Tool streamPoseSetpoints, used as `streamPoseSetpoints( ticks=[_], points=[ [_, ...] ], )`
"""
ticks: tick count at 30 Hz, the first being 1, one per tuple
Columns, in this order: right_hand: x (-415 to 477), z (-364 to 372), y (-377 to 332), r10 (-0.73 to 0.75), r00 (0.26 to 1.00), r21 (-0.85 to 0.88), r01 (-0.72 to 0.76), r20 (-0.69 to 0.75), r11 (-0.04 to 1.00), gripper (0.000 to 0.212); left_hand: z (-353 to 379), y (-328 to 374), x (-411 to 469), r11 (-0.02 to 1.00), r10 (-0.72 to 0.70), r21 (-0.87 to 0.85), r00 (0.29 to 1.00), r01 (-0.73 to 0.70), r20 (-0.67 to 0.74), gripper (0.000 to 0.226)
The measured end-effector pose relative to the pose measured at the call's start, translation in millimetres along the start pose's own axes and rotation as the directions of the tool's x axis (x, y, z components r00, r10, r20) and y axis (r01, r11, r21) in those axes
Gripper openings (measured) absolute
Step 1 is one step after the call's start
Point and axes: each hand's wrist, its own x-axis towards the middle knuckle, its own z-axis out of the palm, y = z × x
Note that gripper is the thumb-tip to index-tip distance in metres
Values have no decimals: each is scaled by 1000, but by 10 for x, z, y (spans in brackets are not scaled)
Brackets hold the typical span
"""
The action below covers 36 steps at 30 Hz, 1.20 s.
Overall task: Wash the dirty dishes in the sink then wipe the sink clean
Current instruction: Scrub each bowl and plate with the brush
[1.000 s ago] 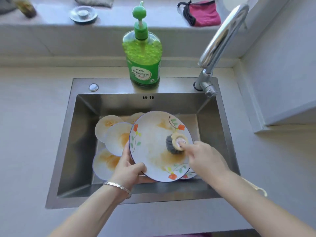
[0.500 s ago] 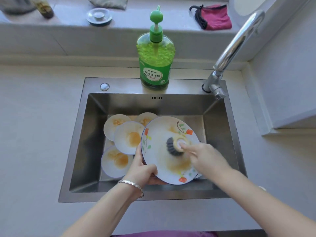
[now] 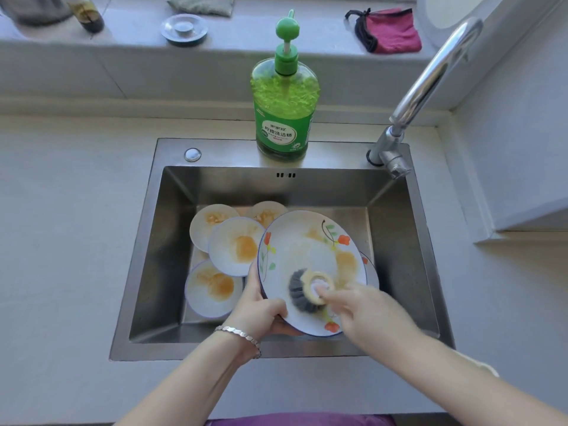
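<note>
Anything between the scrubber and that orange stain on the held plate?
Nothing visible. The right hand holds the scrubber against the flowered plate; the orange stain lies just beyond it, with only bare plate between.

Plates (image 3: 233, 250) crowd sink (image 3: 153, 241) L; R side free; faucet (image 3: 430, 78) back-R.

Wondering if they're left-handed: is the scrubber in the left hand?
No, the right hand grips the scrubber, while the left hand holds the plate.
</note>
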Motion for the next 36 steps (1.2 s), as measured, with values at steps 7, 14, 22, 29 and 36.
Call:
streamPoseSetpoints(
  ticks=[7, 14, 22, 29, 36],
  points=[
    [269, -179, 255, 146, 976, 23, -144, -163, 989, 39, 49, -7, -85, 999, -10, 40, 999, 9, 31, 92],
    [324, -179, 53, 64, 984, 68, -53, -165, 996, 40, 97, -13, -121, 996, -23, 92, 998, 17, 58, 93],
    [96, 52, -149, -39, 993, 145, 55, -112, 988, 40, 29, 16, -122, 993, -12, 116, 1000, 9, 23, 84],
    [8, 76, -100, 11, 989, 171, 15, -150, 985, 40, 25, 20, -151, 992, -30, 120, 998, 25, 47, 92],
    [366, -138, 275, 210, 929, 147, -173, -303, 974, 39, 105, 83, -203, 996, -54, 72, 995, 48, 81, 86]
  ],
)
